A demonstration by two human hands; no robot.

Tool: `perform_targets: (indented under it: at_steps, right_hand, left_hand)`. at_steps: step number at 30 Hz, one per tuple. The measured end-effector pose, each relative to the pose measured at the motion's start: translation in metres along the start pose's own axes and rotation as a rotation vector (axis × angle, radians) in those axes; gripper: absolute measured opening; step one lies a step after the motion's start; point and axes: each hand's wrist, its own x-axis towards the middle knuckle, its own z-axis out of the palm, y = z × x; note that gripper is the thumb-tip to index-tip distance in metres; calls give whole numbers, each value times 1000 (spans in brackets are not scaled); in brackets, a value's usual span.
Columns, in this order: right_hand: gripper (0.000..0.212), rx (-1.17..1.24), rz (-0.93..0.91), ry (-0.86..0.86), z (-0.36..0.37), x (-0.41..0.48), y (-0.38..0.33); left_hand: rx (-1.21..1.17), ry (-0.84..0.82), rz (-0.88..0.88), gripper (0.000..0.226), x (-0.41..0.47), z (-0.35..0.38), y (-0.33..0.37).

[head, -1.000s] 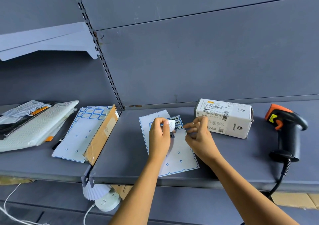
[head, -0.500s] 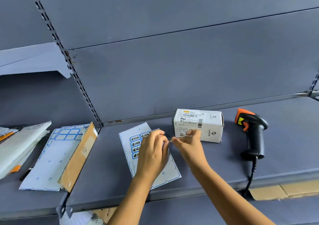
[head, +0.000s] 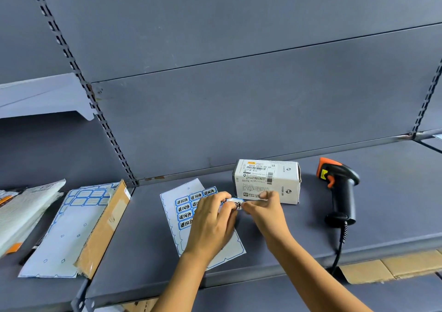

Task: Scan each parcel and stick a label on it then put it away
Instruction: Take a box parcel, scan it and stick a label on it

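Head view: a grey metal shelf [head: 143,244] runs across the frame, with a slotted back panel behind it. Both arms reach in from below and meet near the middle.

The left hand [head: 210,218] has its fingers curled, and its fingertips pinch the left end of a small blue-edged label [head: 235,202]. The right hand [head: 265,212] pinches the other end between thumb and forefinger. The label is held between the two hands, off the shelf and slightly curled, with black writing on its face. It sits just in front of the lower front edge of the parcel [head: 267,182], and whether it touches the parcel cannot be told.

The parcel is a white box lying on the shelf near the back panel, with a printed barcode slip on its top and front. Under the left hand lies a sheet [head: 229,249] of blue-bordered labels, with several written ones left in its upper rows.

To the right of the parcel and apart from it, a black and orange scanner [head: 340,192] stands upright on the shelf, and its cable [head: 340,244] drops over the front edge.

On the left section lie a second sheet [head: 67,235], a piece of cardboard [head: 102,230] overlapping its right side, and white mailers [head: 21,211] at the far left.
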Motion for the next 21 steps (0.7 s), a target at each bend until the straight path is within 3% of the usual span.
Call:
perform_targets:
  at_steps: [7,10,12,14,18,21]
  right_hand:
    - [40,-38,-276,61,-61,-14,-12]
    - [40,-46,-263,68,-88,-14,-6]
    - [39,-38,-244,79,-95,-13,-2]
    - [39,-37,-240,62,-96,-12,-2]
    - [37,-43,-234,42,-96,-11,-3]
    - [36,-39,-235,48,-97,-11,-3]
  left_hand:
    - [-307,-92,-423,20,9,-1,-20]
    - [-575,-238,-636,44,38,0,-25]
    - [-699,-343,-688,64,63,3,-26]
    - [-608,-472,-573,78,86,8,-25]
    - [-174,-713,-129,91,131,21,-15]
    - [-144,-875,-121,78,146,35,-8]
